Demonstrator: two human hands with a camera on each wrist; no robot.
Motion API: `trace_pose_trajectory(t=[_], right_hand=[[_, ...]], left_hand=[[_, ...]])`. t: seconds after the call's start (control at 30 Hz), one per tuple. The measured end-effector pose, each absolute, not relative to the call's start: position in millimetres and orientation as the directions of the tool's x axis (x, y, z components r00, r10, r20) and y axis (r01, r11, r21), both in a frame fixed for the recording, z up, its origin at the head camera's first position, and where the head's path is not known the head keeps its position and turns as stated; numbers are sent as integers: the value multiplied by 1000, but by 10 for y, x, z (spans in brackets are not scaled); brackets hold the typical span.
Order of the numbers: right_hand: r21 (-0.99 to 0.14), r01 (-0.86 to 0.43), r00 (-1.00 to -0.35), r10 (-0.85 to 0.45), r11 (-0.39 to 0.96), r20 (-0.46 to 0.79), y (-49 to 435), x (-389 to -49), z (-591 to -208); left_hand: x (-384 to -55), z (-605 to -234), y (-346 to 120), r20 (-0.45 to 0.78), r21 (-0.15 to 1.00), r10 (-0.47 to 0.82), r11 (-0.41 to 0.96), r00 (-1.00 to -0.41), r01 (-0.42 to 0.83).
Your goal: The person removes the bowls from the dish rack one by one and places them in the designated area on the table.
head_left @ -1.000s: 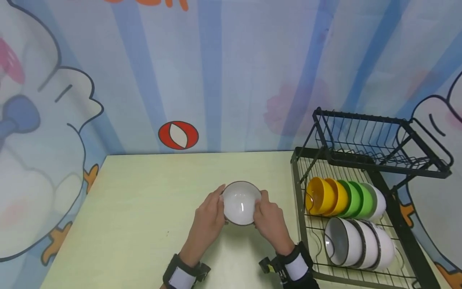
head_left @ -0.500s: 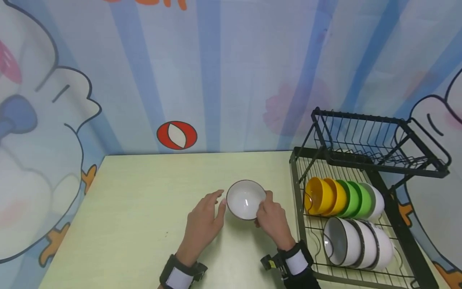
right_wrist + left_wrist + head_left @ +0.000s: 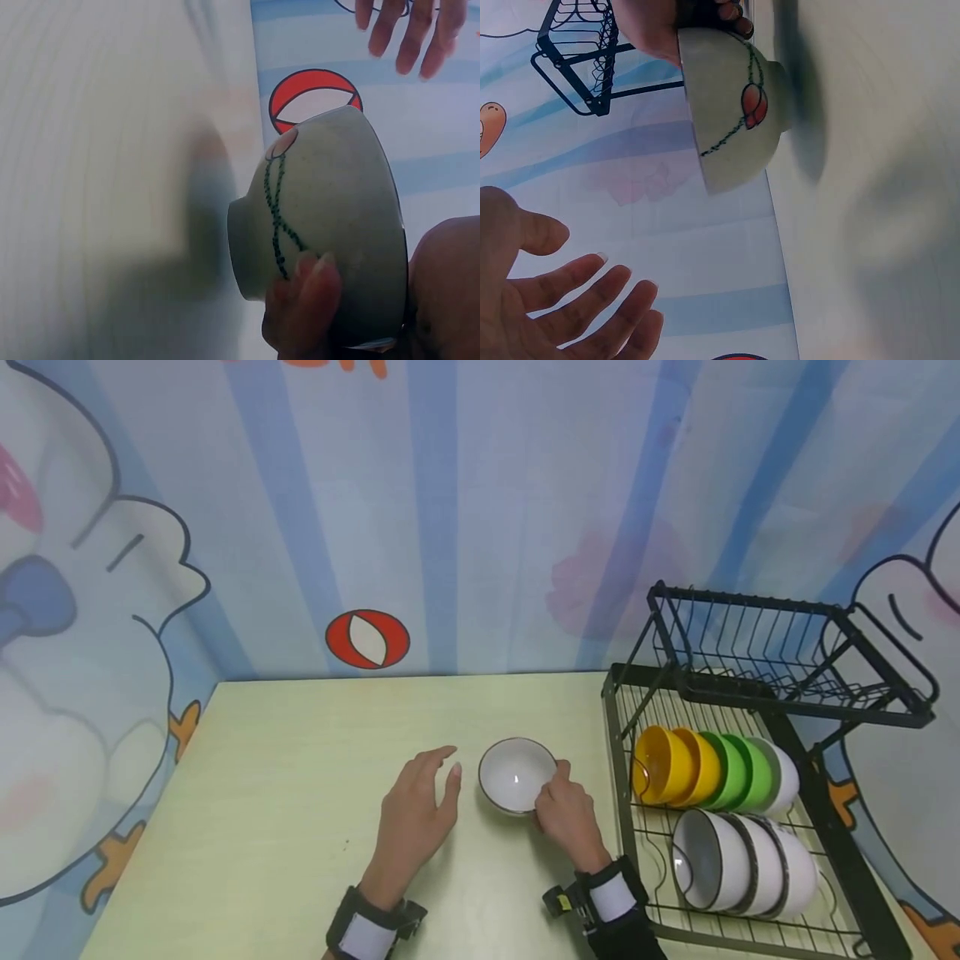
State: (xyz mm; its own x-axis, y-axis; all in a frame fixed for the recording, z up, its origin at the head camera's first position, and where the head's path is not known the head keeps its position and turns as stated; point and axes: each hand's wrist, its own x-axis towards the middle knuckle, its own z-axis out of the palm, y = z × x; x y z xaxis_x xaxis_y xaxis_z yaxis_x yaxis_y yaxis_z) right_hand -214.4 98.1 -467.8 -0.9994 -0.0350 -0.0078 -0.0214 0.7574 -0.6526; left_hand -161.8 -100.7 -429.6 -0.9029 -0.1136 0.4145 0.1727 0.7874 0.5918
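Note:
A white bowl (image 3: pixel 516 775) with a dark rim is held slightly above the table by my right hand (image 3: pixel 570 817), which pinches its right side, thumb at the rim and fingers beneath. Both wrist views show a gap and a shadow between the bowl's foot and the tabletop. A red and green pattern decorates the outside of the bowl (image 3: pixel 739 112) in the left wrist view. My left hand (image 3: pixel 416 814) is apart from the bowl, to its left, with thumb and fingers spread and nothing in it. The right wrist view catches those left fingers (image 3: pixel 409 34) at its top.
A black two-tier dish rack (image 3: pixel 630 827) stands on the right of the pale table (image 3: pixel 285 793). Its lower level holds a row of yellow (image 3: pixel 660 766), green and white bowls, and a front row of larger white bowls (image 3: pixel 705 862). A printed backdrop (image 3: pixel 510 527) rises behind the table.
My left hand has let go of the bowl and drawn away to the left. My right hand has carried the bowl slightly to the right.

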Motion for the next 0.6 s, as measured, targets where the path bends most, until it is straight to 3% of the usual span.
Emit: trace_pose_trajectory(t=[0.6], right_hand=[[-631, -17, -1000, -21, 776, 1, 1004, -2165, -4743]], left_hand=[[-1619, -4295, -1032, 467, 588, -111, 780, -877, 214]])
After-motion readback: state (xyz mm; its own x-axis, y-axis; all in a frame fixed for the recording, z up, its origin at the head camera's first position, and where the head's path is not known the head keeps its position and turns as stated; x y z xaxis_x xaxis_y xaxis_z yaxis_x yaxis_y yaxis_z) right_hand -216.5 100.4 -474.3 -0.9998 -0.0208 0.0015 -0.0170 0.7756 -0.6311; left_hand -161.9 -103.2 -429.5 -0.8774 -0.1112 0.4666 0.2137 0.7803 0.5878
